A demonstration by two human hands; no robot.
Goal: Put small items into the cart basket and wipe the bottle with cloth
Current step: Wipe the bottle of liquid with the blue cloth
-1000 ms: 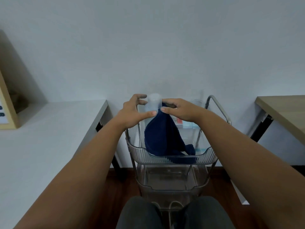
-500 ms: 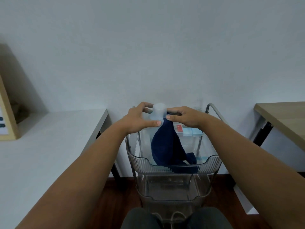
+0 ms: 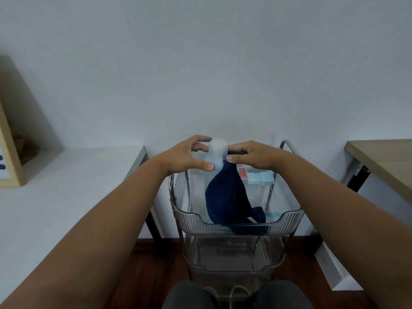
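Note:
A translucent white bottle [image 3: 215, 155] stands upright in the top basket [image 3: 287, 216] of a clear plastic cart. My left hand [image 3: 185, 158] grips the bottle's neck from the left, thumb in front. My right hand [image 3: 253, 155] pinches a dark blue cloth [image 3: 225, 197] against the bottle's right side; the cloth hangs down over the bottle and pools on the basket floor. Behind the cloth lie a small red item [image 3: 243, 173] and pale blue blocks [image 3: 260, 177] in the same basket. Most of the bottle's body is hidden by the cloth.
A white table [image 3: 55, 197] lies to the left with a wooden frame [image 3: 10, 152] on it. A wooden desk [image 3: 383, 159] stands at the right. The cart's lower basket [image 3: 231, 262] and metal handle [image 3: 287, 144] show; my knees are at the bottom edge.
The view has tilted, so hands, bottle and cart sit lower in frame. Both hands keep their hold; the cloth stays draped against the bottle.

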